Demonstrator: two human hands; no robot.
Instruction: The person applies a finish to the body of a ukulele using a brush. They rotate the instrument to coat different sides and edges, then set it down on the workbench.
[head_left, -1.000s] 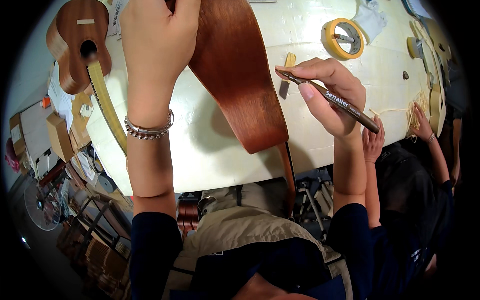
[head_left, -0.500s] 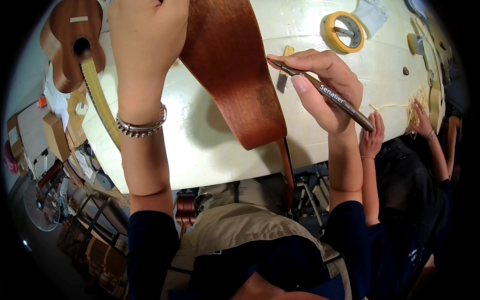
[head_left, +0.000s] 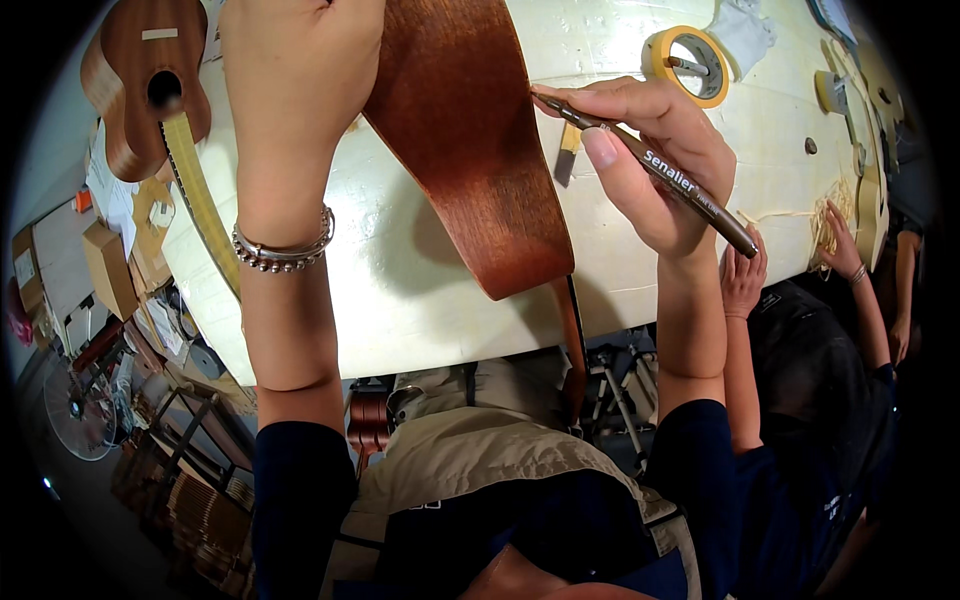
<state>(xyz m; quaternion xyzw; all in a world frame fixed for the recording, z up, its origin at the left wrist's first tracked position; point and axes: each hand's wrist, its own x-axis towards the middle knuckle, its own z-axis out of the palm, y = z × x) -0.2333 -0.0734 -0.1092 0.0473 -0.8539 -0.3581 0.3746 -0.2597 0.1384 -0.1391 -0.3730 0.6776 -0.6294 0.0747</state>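
A reddish-brown wooden ukulele (head_left: 470, 150) is tilted over the table's near side, its side panel facing up and its neck hanging past the edge. My left hand (head_left: 300, 80) grips the body at its upper left; the fingertips are cut off by the frame's top. A brown fine-tipped marker pen (head_left: 675, 182) is pinched between the thumb and fingers of my right hand (head_left: 660, 150). Its tip meets the right edge of the body, or comes very close to it. Just beyond, a small flat brush (head_left: 568, 150) lies on the table.
A yellow tape roll (head_left: 657, 55) with a small item inside lies at the far right, beside a white cloth (head_left: 742, 38). Another ukulele (head_left: 150, 90) rests at the left. A co-worker's hands (head_left: 745, 280) are at the table's right, near pale strips (head_left: 832, 220).
My right hand has moved slightly up and to the right, carrying the pen tip farther up the body's edge. The ukulele and my left hand have barely shifted.
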